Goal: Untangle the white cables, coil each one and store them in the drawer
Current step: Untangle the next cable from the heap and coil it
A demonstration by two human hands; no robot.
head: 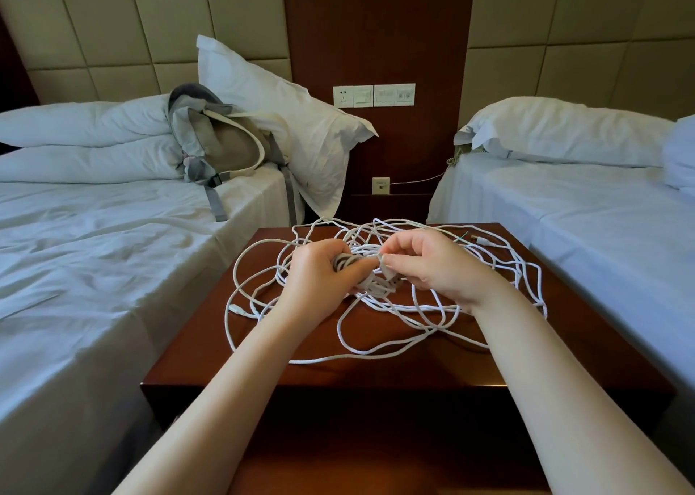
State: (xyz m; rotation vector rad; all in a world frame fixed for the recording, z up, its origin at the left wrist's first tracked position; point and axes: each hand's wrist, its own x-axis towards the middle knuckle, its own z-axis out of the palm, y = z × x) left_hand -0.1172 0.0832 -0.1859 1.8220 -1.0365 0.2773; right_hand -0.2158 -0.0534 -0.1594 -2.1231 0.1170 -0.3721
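At the centre of the frame my left hand (319, 269) is curled around a small bundle of the white cables (376, 348), and my right hand (432, 265) pinches a strand just beside it. The rest of the cables sprawl in loose tangled loops across the dark wooden tabletop (225, 351), between the two beds.

Hotel bedroom: twin beds (94, 269), nightstand (210, 336)

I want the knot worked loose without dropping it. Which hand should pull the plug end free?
Probably the right hand: its fingertips already pinch the plug end. The left hand is wrapped around the bunched cables, so it suits steadying them.
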